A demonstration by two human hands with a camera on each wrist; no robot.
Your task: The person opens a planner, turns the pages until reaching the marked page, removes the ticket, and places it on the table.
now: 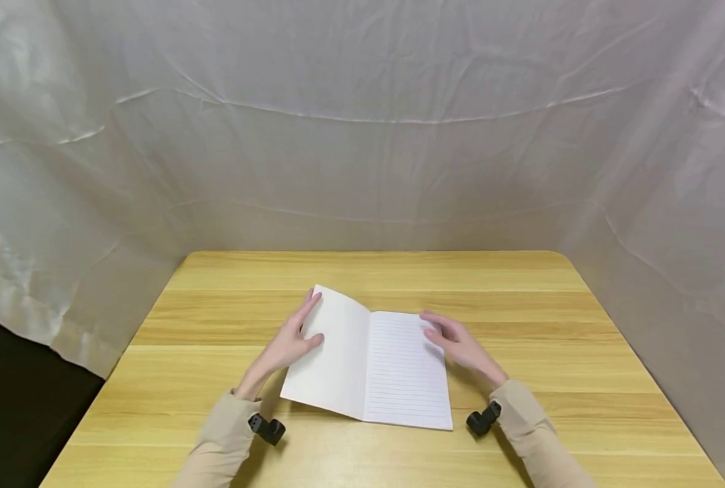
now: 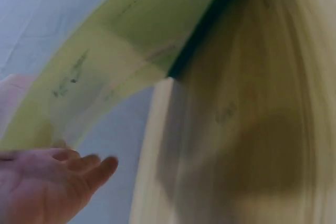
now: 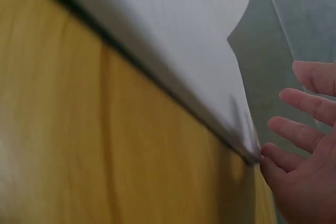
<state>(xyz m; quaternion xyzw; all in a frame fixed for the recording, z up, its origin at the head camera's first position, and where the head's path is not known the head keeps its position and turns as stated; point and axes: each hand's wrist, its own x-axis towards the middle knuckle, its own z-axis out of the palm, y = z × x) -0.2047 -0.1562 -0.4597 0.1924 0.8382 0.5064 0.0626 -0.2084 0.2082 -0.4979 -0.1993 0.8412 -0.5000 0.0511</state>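
A notebook lies opened on the wooden table, its right page white with ruled lines. The blank inner side of its cover is raised at the left and curves up toward the spine. My left hand is at the cover's outer left edge, fingers extended, with thumb and a fingertip overlapping the blank side. From the left wrist, the cover's yellow-green outside arches over that hand. At the ruled page's upper right edge my right hand has its fingers spread, one right at the corner in the right wrist view.
The wooden table extends around the notebook. Pale hanging fabric encloses its back and sides. Black cameras are strapped at the left wrist and right wrist, over beige sleeves.
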